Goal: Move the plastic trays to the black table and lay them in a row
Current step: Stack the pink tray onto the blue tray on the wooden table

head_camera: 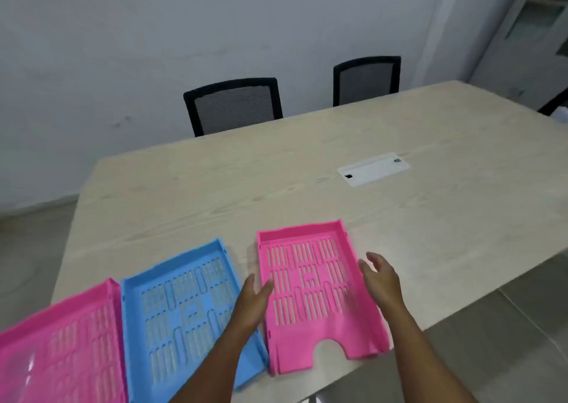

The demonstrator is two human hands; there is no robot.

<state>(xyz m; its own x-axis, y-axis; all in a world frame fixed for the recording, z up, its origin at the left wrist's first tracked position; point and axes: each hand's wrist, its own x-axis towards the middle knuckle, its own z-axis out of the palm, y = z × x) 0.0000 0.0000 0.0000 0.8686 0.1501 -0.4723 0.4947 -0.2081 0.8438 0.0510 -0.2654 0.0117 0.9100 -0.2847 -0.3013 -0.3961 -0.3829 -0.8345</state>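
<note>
Three slotted plastic trays lie side by side on a light wood table (307,169). A pink tray (310,298) is on the right, a blue tray (184,313) in the middle, another pink tray (61,347) at the lower left, cut off by the frame. My left hand (253,301) hovers over the right pink tray's left edge, fingers apart. My right hand (379,276) is just past its right edge, open, palm turned inward. Neither hand grips the tray. No black table is in view.
Two black mesh chairs (235,106) (367,80) stand at the table's far side against a white wall. A white cable cover plate (373,169) is set into the tabletop at right. Grey tiled floor shows at left and lower right.
</note>
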